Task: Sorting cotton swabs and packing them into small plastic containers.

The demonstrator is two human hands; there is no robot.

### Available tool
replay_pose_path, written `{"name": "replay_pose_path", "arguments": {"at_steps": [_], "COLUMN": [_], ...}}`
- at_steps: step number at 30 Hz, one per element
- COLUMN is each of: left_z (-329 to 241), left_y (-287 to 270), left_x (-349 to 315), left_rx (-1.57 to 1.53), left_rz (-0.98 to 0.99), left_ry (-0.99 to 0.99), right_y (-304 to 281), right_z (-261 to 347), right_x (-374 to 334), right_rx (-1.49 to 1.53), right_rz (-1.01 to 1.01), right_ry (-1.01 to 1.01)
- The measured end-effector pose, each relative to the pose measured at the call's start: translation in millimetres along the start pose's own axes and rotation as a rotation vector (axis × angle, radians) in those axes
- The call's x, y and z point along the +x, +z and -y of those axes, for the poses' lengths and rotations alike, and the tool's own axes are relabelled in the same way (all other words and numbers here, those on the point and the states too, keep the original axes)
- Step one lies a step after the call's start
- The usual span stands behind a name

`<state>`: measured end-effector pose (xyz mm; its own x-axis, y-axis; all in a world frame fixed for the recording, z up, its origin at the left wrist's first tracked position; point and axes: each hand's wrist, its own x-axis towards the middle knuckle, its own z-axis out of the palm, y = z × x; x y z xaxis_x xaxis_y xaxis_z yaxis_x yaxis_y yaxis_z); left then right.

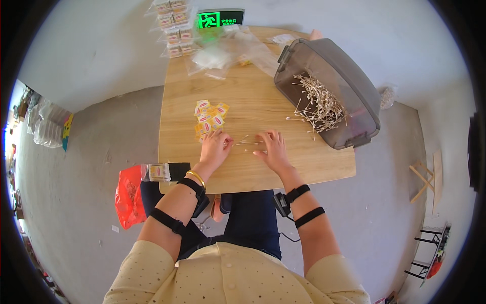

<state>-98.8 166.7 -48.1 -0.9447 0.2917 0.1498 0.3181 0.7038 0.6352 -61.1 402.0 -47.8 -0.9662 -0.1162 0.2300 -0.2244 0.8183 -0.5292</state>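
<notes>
My left hand (215, 150) is closed in a pinch over the table, just below a pile of yellow-and-white printed cards (209, 117). What sits between its fingers is too small to make out. My right hand (275, 151) rests at the table with thumb and fingers apart. Several loose cotton swabs (249, 143) lie on the wood between the two hands, their ends close to my right fingertips. To the right, a grey translucent plastic bin (340, 55) is tipped on its side, with a heap of cotton swabs (324, 104) inside and some spilling over its rim.
The wooden table (253, 175) has clear plastic bags (212, 58) at its far side, beside stacked bagged packs of swabs (174, 30). Near its left front edge are another pack of swabs (159, 172) and a red bag (130, 195). A green exit sign (220, 19) stands behind.
</notes>
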Motion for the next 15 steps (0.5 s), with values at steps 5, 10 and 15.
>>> {"name": "replay_pose_path", "arguments": {"at_steps": [5, 10, 15], "left_z": [1, -11, -5], "left_y": [7, 9, 18], "left_x": [5, 4, 6], "left_rx": [-0.075, 0.032, -0.026], "left_rz": [-0.02, -0.11, -0.008], "left_ry": [-0.133, 0.129, 0.058], "right_y": [5, 10, 9], "right_z": [0, -2, 4], "right_x": [6, -10, -21], "right_rx": [0.031, 0.049, 0.072], "right_rz": [0.095, 0.059, 0.044], "right_ry": [0.021, 0.014, 0.005]}}
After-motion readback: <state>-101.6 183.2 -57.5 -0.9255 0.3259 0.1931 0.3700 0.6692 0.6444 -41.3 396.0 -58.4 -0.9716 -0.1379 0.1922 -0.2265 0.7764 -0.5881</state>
